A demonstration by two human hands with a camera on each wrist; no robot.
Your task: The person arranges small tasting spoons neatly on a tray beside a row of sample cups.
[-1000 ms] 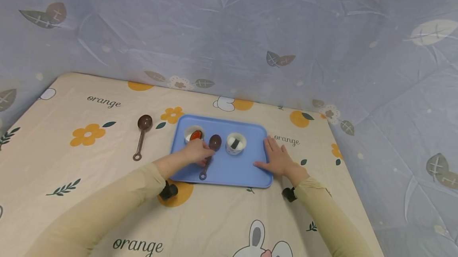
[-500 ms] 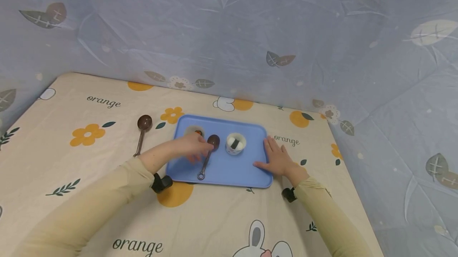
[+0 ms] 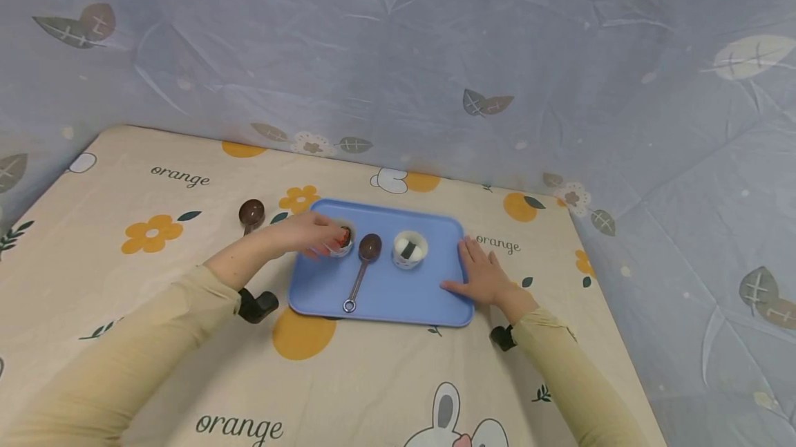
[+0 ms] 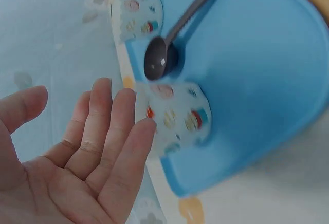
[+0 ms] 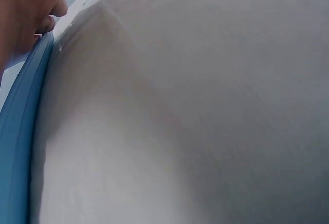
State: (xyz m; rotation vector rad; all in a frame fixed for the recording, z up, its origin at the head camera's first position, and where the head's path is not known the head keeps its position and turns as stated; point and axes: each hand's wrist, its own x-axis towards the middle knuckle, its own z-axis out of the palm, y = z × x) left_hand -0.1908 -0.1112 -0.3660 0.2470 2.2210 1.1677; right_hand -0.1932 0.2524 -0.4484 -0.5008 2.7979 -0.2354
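Observation:
A blue tray (image 3: 398, 298) holds two paper cups and a brown scoop spoon (image 3: 368, 249). The spoon lies between the cups, its handle slanting to the near left. My left hand (image 3: 307, 231) hovers at the left cup (image 4: 180, 116); its fingers are extended and hold nothing. Something red and dark (image 3: 345, 235) shows in that cup, partly behind my fingers. A white piece with a black band (image 3: 408, 249) sits in the right cup (image 3: 407, 262). My right hand (image 3: 488, 280) rests on the tray's right rim, fingers straight.
Another brown scoop spoon (image 3: 251, 213) lies on the patterned tablecloth (image 3: 348, 378), left of the tray; my left forearm hides most of its handle. A grey-blue curtain (image 3: 385, 53) hangs behind the table's far edge.
My left hand has drawn away from the spoon on the tray and shifted left and back to the left cup. That spoon has turned slightly. My right hand stays put.

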